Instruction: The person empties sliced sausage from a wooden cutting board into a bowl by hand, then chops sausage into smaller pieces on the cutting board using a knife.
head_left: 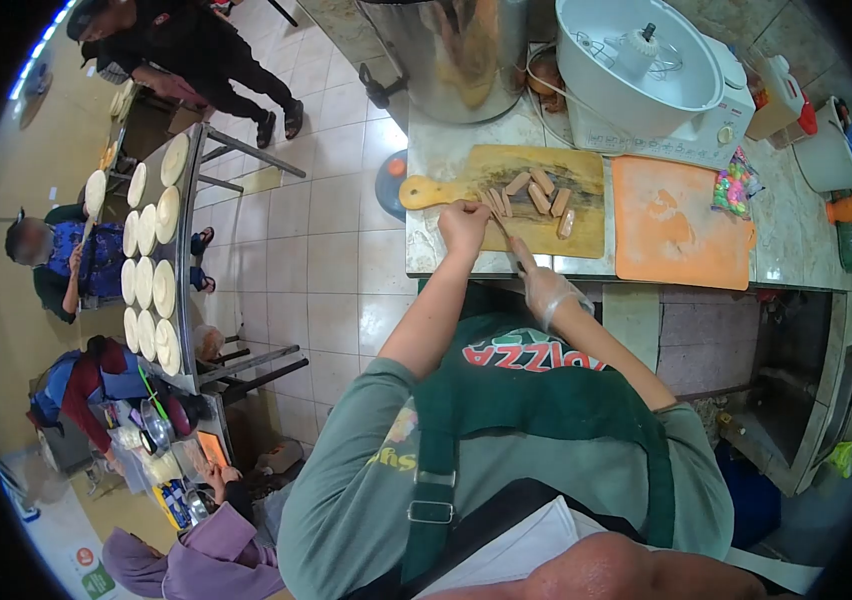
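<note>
On a wooden cutting board (586,235) lie several brown sausage pieces (539,198), some cut into thin strips. My left hand (463,228) is bare, its fingers pressed together at the board's front edge, beside the strips (499,203); whatever is between the fingertips is hidden. My right hand (551,295), in a clear plastic glove, grips a knife (521,252) by its handle, the blade pointing toward the left fingertips. One piece in a clear wrapper (566,223) rests at the right part of the board.
Right of the board lie an orange cutting board (681,225) and a colourful packet (736,188). Behind stand a mixer with a white bowl (711,95) and a metal container (446,60). At left, several people are near a table (186,255) bearing flat dough rounds (164,290).
</note>
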A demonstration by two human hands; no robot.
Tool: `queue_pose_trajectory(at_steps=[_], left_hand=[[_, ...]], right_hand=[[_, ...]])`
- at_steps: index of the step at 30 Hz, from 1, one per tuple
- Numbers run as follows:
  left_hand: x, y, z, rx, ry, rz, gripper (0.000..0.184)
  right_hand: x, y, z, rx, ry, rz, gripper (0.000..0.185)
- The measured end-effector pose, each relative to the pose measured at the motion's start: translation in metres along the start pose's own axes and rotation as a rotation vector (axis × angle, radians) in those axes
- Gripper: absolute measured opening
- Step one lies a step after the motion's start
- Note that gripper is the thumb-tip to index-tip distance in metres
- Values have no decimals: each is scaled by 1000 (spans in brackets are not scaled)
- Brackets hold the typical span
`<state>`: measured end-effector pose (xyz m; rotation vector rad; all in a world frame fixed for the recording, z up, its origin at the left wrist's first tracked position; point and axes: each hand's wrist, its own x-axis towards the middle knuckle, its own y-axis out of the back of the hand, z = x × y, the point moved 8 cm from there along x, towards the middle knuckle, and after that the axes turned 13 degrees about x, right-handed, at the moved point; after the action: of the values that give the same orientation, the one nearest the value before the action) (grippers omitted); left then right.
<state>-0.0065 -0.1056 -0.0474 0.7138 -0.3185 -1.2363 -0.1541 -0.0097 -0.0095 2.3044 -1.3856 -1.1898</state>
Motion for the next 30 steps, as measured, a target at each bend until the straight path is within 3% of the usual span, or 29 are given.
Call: queue_pose_trajectory(at_steps=[8, 10, 11, 12, 14, 16, 18, 20, 21, 26, 29, 30], left_hand=[[3, 4, 7, 33, -60, 1, 16], [2, 5, 19, 65, -134, -76, 16], [4, 8, 20, 67, -136, -78, 16], [8, 7, 29, 128, -221, -122, 20], [11, 7, 45, 193, -306, -168, 23], [16, 15, 67, 305, -427, -21, 25], [28, -8, 74, 335, -469, -92, 26], [26, -25, 88, 361, -511, -164, 26], [24, -34, 94, 479, -519, -174, 27], [30, -44, 97, 627, -445, -202, 31], [40, -32, 86, 410, -418, -278, 30], [44, -20, 76, 205, -323, -262, 26]], right_hand=[[-5, 3, 38, 34, 84, -12, 54], [-11, 18, 32, 203, 505, 151, 54], [-12, 18, 38, 447, 189, -93, 54], [-18, 29, 30, 449, 190, -90, 54], [-27, 25, 38, 597, -85, -224, 53], [-26, 32, 30, 472, 37, -127, 52], [-20, 32, 27, 344, 155, -25, 52], [-18, 28, 1, 194, 441, 62, 50], [-14, 16, 12, 145, 254, -25, 50], [-7, 5, -8, 164, 174, -35, 52], [1, 3, -4, 99, 102, -38, 54], [3, 5, -3, 102, 114, -18, 54]])
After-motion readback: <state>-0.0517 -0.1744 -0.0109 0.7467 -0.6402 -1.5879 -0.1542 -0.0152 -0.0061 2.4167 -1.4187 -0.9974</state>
